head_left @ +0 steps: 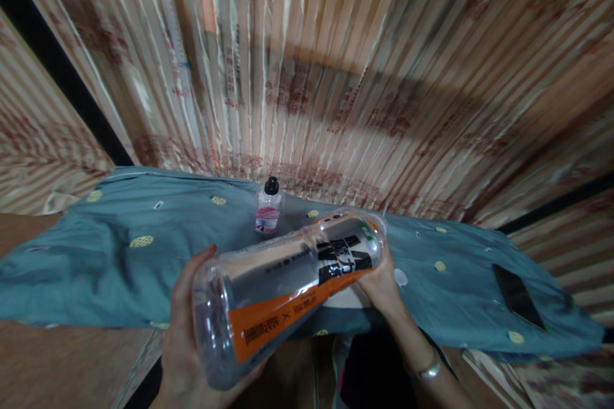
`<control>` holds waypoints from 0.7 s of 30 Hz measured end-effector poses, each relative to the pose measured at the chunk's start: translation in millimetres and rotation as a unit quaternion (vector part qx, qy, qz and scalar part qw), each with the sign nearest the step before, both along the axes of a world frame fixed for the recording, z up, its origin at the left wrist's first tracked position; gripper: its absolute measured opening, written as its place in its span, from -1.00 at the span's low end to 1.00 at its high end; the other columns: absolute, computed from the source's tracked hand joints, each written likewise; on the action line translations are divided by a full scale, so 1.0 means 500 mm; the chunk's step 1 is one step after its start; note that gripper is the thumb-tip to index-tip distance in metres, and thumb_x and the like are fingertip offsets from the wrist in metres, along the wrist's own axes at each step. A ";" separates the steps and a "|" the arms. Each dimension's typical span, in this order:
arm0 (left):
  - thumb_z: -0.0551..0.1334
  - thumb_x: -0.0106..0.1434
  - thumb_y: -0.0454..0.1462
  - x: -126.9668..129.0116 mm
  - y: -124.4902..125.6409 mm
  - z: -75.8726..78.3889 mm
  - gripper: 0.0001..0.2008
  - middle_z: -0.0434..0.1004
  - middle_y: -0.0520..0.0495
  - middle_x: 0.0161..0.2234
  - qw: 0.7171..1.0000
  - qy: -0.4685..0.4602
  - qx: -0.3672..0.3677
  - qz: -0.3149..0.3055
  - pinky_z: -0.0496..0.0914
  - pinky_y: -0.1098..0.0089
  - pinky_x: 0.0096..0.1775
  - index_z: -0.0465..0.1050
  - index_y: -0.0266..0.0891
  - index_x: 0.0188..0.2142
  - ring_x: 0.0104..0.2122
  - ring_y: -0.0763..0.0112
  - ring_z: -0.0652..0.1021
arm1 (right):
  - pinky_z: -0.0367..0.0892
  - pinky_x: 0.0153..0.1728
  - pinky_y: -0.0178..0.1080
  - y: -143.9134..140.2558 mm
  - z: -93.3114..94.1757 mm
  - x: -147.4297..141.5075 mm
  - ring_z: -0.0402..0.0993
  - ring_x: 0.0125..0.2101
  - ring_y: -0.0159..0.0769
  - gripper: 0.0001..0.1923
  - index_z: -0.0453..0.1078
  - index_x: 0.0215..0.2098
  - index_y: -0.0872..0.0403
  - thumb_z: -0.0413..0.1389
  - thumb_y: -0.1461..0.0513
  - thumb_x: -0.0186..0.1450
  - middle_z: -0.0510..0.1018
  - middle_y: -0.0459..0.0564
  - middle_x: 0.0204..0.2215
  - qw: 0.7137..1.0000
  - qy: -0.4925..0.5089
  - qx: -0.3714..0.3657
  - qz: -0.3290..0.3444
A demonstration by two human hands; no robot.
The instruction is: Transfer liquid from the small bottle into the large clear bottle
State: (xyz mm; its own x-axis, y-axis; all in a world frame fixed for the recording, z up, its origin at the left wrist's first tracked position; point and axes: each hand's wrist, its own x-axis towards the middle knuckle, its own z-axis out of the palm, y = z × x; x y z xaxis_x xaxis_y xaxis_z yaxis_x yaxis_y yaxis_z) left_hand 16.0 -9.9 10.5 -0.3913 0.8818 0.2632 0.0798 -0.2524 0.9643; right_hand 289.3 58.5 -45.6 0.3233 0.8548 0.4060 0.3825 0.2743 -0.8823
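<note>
Holding a big clear bottle slanted over the front edge of the table, cupped round the near end by the left hand and gripped at the far end by the right hand. Best to squeeze lightly, being probably dent-prone, and keep clear of the small bottle by the back edge.

A small black-capped bottle near centre and a dark phone lower right lie over blue-green cloth; striped curtain above
</note>
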 end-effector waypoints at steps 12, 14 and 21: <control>0.59 -0.17 -0.09 -0.029 0.010 -0.027 -0.01 0.58 -0.08 0.03 0.996 0.083 0.015 0.009 0.72 -0.05 -0.26 0.38 0.20 0.30 -0.08 -0.14 0.65 | 0.52 0.18 0.06 -0.001 -0.008 0.005 0.64 0.07 0.06 -0.01 0.33 0.29 0.03 0.54 0.08 -0.06 0.67 0.13 0.09 1.000 -0.008 -0.002 -0.005; 0.60 -0.20 -0.11 -0.017 0.007 -0.021 -0.02 0.64 -0.03 -0.09 0.999 0.039 0.004 0.007 0.71 -0.03 -0.31 0.40 0.20 0.26 -0.28 -0.01 0.67 | 0.52 0.18 0.07 -0.001 -0.007 0.006 0.64 0.06 0.06 -0.02 0.33 0.29 0.02 0.53 0.09 -0.06 0.67 0.13 0.08 1.000 -0.010 -0.003 -0.004; 0.57 -0.18 -0.07 -0.019 0.009 -0.022 -0.09 0.54 -0.03 0.11 0.997 0.066 0.007 0.024 0.70 -0.16 -0.14 0.41 0.27 0.23 -0.15 -0.07 0.68 | 0.56 0.12 0.03 -0.002 -0.003 0.002 0.67 0.01 0.03 -0.07 0.33 0.27 0.03 0.50 0.09 -0.02 0.69 0.10 0.03 1.000 -0.010 0.000 0.003</control>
